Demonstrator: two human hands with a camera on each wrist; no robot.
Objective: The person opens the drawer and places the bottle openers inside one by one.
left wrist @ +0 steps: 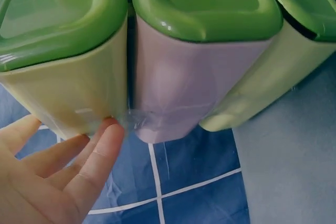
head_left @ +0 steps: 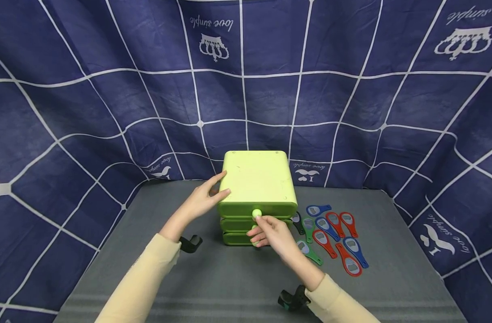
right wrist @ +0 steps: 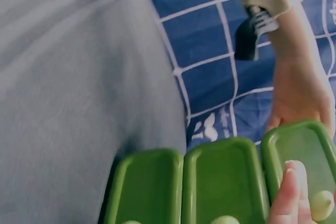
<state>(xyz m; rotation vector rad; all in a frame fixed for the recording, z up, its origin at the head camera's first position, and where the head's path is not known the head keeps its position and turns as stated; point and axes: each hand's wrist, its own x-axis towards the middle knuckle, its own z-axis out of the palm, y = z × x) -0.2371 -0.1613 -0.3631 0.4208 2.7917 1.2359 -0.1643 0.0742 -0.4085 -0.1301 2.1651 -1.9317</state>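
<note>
A small drawer cabinet (head_left: 257, 179) with a pale yellow-green top and three green drawer fronts stands at the middle of the table. My left hand (head_left: 205, 195) rests against its upper left side, thumb near the top's front corner. In the left wrist view, straight fingers (left wrist: 97, 153) touch the outer wall of the top tier. With thumb and forefinger my right hand (head_left: 272, 233) pinches the round knob (head_left: 256, 213) of the top drawer. The other fingers extend in front of the lower drawers, partly covering their knobs. The right wrist view shows fingertips (right wrist: 295, 174) beside that knob (right wrist: 321, 205).
Several flat paddle-shaped pieces like bottle openers (head_left: 322, 240), in red, blue, green and black, lie right of the cabinet. The grey table (head_left: 213, 287) meets a blue checked cloth (head_left: 270, 98) behind and at both sides. Black straps (head_left: 293, 298) are at the wrists.
</note>
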